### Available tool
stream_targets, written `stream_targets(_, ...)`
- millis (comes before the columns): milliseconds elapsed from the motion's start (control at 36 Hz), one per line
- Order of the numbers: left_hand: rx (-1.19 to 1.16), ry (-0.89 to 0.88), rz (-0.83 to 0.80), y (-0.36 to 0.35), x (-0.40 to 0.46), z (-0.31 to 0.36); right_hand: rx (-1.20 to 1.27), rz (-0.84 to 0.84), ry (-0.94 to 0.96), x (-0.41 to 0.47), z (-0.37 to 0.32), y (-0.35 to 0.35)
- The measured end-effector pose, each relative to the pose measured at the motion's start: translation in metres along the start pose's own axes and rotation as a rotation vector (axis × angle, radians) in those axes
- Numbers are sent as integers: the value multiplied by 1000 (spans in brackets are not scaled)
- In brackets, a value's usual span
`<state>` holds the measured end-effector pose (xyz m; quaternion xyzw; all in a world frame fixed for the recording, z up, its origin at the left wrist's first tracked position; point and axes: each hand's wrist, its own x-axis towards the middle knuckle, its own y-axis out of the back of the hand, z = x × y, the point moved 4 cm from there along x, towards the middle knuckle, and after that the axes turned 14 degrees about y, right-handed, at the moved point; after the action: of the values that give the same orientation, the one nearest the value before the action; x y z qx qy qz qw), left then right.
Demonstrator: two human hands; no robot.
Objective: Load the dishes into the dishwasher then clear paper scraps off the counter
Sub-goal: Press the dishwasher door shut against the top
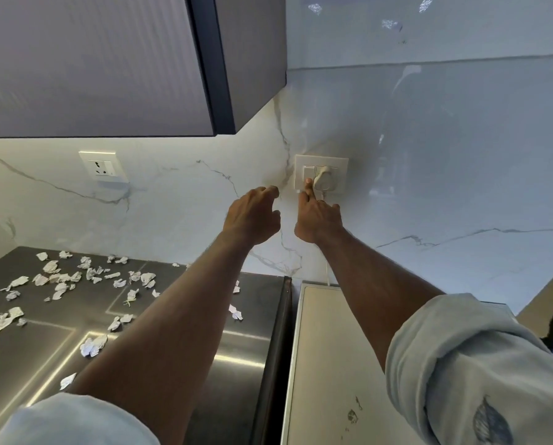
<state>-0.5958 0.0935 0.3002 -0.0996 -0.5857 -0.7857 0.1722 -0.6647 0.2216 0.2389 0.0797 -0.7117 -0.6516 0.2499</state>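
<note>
Head view: both arms reach up and forward to the marble wall (178, 194) above the worktop (204, 332). The right hand (318, 216) has its index finger straight, the tip pressing a switch on the switch plate (321, 173); its other fingers (333, 207) are folded back and grip nothing. A white plug (322, 178) sits in the plate's socket just right of that fingertip, touching or almost touching it, and its cord (328, 271) drops down the wall below the hand, behind the wrist, to the back edge of the white appliance top (326, 364).

The left hand (252, 216) hangs just left of the right hand, apart from it, fingers loosely curled toward the wall and empty; whether the fingertips touch the marble cannot be told.

The paper scraps (63, 281) lie well below and to the left of both hands, scattered across the steel worktop, most of them thick toward the back wall, a few nearer under the left forearm, and one (236, 313) close to the worktop's right edge. The white appliance top lies below the right forearm, just beside the worktop with a dark gap between.

A second socket (103, 167) is on the wall far left of the left fingers, under the dark wall cabinet (108, 65). Both rolled pale sleeves (481, 364) fill the lower corners.
</note>
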Motion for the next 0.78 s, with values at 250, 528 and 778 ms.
stream_targets(250,13,27,-32,1,-21,0,-1,104,88,-25,-1,11)
stream_targets(528,-31,28,-39,4,-59,10,-53,284,204,-76,-4,32)
stream_targets(778,-73,73,-102,-7,-124,6,-72,275,199,-153,-15,32)
